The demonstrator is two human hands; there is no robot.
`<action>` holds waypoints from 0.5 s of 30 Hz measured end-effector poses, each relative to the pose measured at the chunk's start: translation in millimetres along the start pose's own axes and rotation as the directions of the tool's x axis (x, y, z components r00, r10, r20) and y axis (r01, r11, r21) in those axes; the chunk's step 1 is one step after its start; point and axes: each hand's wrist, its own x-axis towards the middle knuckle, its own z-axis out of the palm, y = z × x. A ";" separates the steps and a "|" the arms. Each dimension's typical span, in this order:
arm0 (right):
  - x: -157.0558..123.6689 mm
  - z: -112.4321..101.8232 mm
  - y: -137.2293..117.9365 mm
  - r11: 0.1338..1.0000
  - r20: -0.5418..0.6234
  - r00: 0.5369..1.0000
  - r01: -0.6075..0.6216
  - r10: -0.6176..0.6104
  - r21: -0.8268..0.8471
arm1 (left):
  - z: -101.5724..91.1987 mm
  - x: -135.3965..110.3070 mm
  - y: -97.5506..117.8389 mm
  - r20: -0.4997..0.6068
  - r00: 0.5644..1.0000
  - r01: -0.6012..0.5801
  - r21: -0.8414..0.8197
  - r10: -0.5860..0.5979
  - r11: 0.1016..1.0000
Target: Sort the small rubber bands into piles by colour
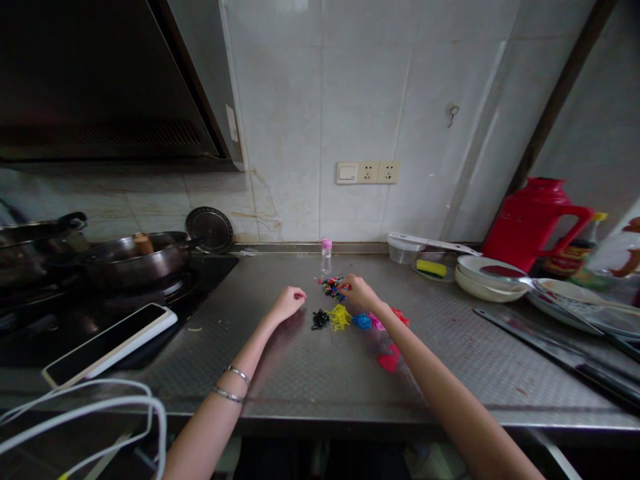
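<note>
On a steel counter (320,373) lie small sorted heaps of tiny elastic bands: black (319,319), yellow (340,317), blue (362,321), pink (377,323) and red (401,315). A mixed multicoloured heap (332,287) sits behind them. My right hand (359,292) rests on that mixed heap, fingers curled into it. My left hand (289,302) is closed in a pinch on a small red band (299,295), left of the heaps. A small clear bottle with a pink cap (326,256) stands behind the heaps. A red heart-shaped piece (389,362) lies near my right forearm.
A wok (135,260) and another pan sit on the black stove at left, with a phone (107,343) and white cables (90,407) in front. Bowls (487,275), plates, a sponge, a red thermos jug (530,220) and a long knife (555,350) crowd the right side.
</note>
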 end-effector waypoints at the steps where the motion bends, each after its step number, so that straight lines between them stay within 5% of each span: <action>1: -1.0 -1.9 2.3 1.000 -0.010 1.000 0.005 -0.005 0.014 | -0.1 -0.2 0.2 -0.001 1.000 0.002 0.003 -0.002 1.000; 6: -18.1 -20.0 13.7 0.998 -0.029 1.000 0.012 -0.011 0.060 | -0.1 -0.7 1.0 0.003 1.000 0.007 0.024 -0.007 1.000; 15: -57.6 -56.3 -0.3 0.993 0.233 0.969 0.061 -0.084 0.104 | 5.9 1.9 -4.3 -0.002 1.000 -0.031 0.023 0.031 0.999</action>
